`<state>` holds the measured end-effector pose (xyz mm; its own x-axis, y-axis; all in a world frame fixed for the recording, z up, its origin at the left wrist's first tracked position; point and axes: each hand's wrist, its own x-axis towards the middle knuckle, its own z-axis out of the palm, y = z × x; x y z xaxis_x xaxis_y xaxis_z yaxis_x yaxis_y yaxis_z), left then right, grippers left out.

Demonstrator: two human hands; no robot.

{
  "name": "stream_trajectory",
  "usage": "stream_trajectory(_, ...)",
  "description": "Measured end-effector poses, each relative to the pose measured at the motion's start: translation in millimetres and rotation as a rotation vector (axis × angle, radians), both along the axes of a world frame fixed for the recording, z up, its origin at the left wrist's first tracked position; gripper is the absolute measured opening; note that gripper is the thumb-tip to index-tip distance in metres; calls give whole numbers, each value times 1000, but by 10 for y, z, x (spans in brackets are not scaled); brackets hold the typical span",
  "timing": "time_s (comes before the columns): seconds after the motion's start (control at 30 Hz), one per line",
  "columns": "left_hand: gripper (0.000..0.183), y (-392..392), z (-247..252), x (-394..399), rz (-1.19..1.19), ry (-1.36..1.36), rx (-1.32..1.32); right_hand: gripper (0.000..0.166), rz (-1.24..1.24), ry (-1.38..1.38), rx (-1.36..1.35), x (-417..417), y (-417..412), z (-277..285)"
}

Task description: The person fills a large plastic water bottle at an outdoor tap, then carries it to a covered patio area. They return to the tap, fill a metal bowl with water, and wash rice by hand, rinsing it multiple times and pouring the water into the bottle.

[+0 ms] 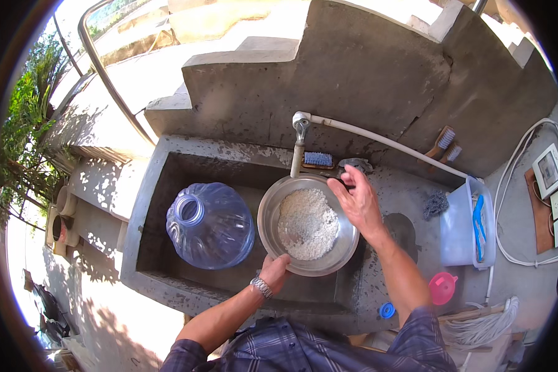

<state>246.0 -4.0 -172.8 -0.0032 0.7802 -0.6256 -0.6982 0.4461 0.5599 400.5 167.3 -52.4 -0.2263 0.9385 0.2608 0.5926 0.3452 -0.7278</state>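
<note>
A round steel bowl [270, 218] with white rice [309, 224] in it is held over a concrete sink [142, 218], under the spout of a tap [299, 135]. My left hand [275, 274], a metal watch on its wrist, grips the bowl's near left rim. Raised over the bowl's right rim, my right hand [355, 200] has bent fingers and holds nothing that I can see; whether it touches the rim I cannot tell. A large clear blue plastic water bottle [218, 232] without a cap stands in the sink to the left of the bowl.
Behind the tap, a scrub brush [318, 160] and a grey cloth [356, 165] lie on the ledge. At right are a steel-wool scourer [436, 204], a plastic bin [456, 228], a pink funnel [442, 288], a blue cap [387, 310] and a mop [483, 325]. A white pipe [386, 142] runs along the wall.
</note>
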Motion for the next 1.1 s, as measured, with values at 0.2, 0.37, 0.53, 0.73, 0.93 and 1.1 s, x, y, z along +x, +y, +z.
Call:
stream_trajectory(0.2, 47, 62, 22, 89, 44, -65, -24, 59, 70, -429, 85, -907, 697, 454)
stream_trajectory(0.37, 47, 41, 95, 89, 69, -84, -65, 30, 92, -328, 74, -941, 905, 285)
stream_trajectory(0.53, 47, 33, 19, 93, 70, -78, -35, 25, 140, -215, 162, -860, 1151, 150)
stream_trajectory(0.73, 48, 36, 75, 131, 65, -56, -55, 27, 174, -168, 165, -804, 1177, 175)
stream_trajectory(0.93, 49, -37, 39, 194, 63, -14, -110, 25, 197, -160, 187, -789, 1179, 132)
stream_trajectory(1.1, 50, -146, -33, 248, 74, 11, -144, 24, 202, -169, 201, -792, 1189, 129)
